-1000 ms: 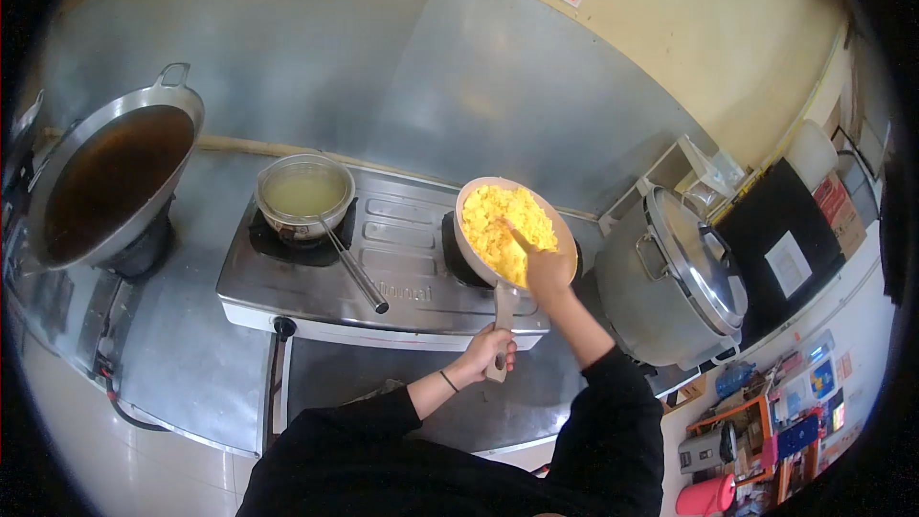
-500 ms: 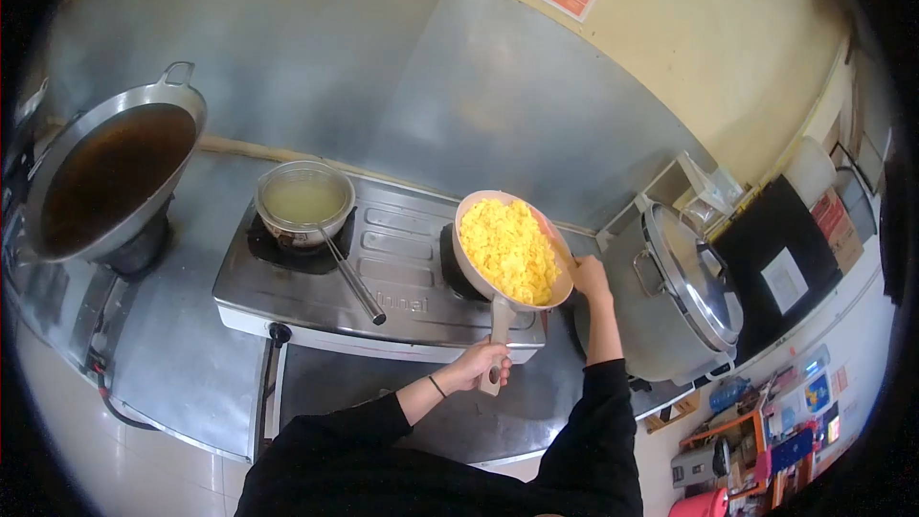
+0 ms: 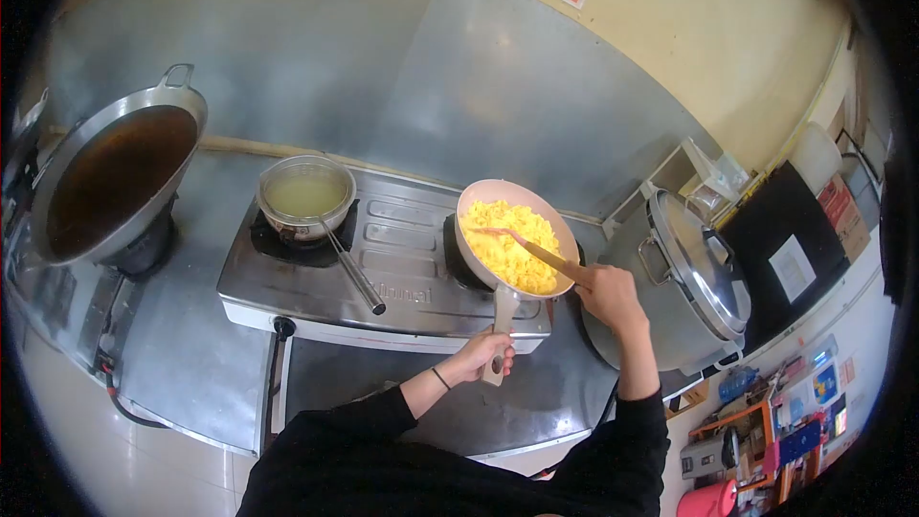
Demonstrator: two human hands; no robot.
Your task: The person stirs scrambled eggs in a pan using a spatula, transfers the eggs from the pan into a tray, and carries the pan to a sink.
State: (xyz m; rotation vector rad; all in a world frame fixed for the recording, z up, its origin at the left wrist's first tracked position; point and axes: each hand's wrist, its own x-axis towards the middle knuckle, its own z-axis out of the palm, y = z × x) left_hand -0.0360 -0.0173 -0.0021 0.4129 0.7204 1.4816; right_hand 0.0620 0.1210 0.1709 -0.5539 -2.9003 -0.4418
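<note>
A pale pink pan [image 3: 496, 191] sits over the right burner of the steel gas stove [image 3: 392, 263], tilted a little. Yellow scrambled egg [image 3: 522, 263] fills much of it, with bare pan showing along the far side. My left hand [image 3: 478, 356] is closed round the beige pan handle. In my right hand [image 3: 610, 298] is a wooden spatula [image 3: 553, 259], whose tip lies on the egg near the left side of the pan.
On the left burner is a pot [image 3: 304, 228] with a strainer [image 3: 352, 273] over it and pale liquid inside. A wok of dark liquid [image 3: 120, 182] stands far left. Right of the pan is a large lidded pot [image 3: 637, 278]. A steel splash wall [image 3: 383, 67] rises behind.
My right hand has moved right and a little nearer, and the spatula now lies across the egg. The egg sits lower in the pan, baring its far side. My left hand still holds the handle.
</note>
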